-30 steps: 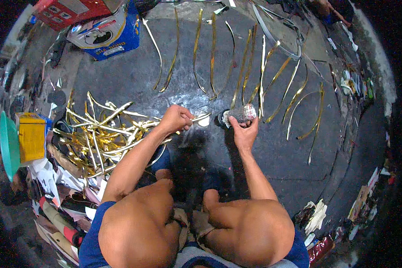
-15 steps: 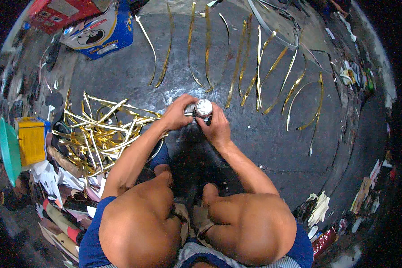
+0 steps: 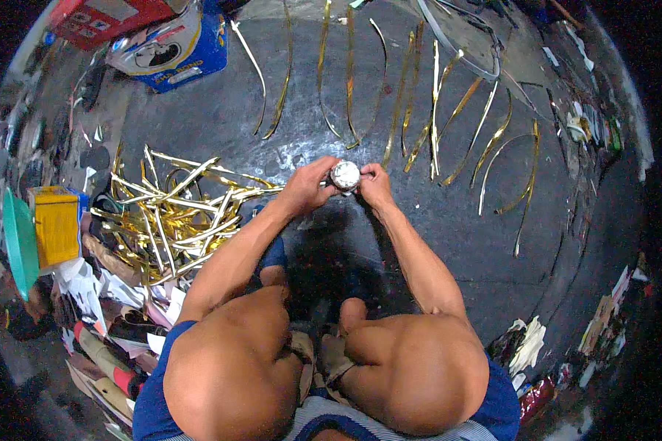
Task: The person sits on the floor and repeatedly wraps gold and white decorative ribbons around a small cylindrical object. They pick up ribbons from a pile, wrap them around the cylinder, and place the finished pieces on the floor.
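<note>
In front of my knees, my left hand (image 3: 310, 188) is closed around the left side of a small round can or jar (image 3: 345, 176), whose pale, blotchy top faces up. The can's lower part is hidden under that top and my fingers. Close to its right side is my right hand (image 3: 376, 185), with thumb and fingers pinched together; what lies between the fingertips, if anything, is too small to make out. Beyond both hands, shiny gold strips (image 3: 354, 88) lie spaced out in a row on the dark floor. A tangled heap of gold strips (image 3: 176, 209) rests by my left forearm.
A blue and white tub (image 3: 191, 55) and a red container (image 3: 110, 20) stand at the far left. Nearer are a yellow tin (image 3: 55, 226) and a green disc-shaped thing (image 3: 20, 244). Paper scraps (image 3: 81, 287) litter the left side. A grey hoop-like band (image 3: 456, 59) lies at the far right.
My right hand has let go of the can's side and shifted right, its fingers now pinched. My left hand still holds the can, a little further right in view.
</note>
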{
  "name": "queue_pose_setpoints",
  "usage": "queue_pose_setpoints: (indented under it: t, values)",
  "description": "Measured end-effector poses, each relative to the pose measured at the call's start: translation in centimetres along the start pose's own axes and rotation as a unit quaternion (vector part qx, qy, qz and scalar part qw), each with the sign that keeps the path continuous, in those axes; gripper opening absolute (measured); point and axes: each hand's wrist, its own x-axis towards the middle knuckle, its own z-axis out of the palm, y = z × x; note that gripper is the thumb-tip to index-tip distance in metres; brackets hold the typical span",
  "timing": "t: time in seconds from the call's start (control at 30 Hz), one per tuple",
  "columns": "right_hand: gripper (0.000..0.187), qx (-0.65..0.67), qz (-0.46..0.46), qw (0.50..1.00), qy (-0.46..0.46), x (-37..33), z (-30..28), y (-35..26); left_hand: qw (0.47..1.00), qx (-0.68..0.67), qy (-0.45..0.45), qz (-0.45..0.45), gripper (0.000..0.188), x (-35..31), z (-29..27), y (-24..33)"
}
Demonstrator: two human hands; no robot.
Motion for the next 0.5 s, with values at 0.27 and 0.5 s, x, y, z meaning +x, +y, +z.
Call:
queue_pose_setpoints:
  t: [0.27, 0.5]
  values:
    - [0.006, 0.356, 0.016, 0.925, -0.131, -9.5, -6.3, -11.1, 1.000, 0.025, 0.002, -0.004, 0.044, -1.0, -1.1, -0.1]
    - [0.031, 0.478, -0.215, 0.849, -0.061, -21.4, -20.3, -24.2, 0.999, 0.025, -0.002, 0.029, 0.048, 0.1, -0.6, -0.3]
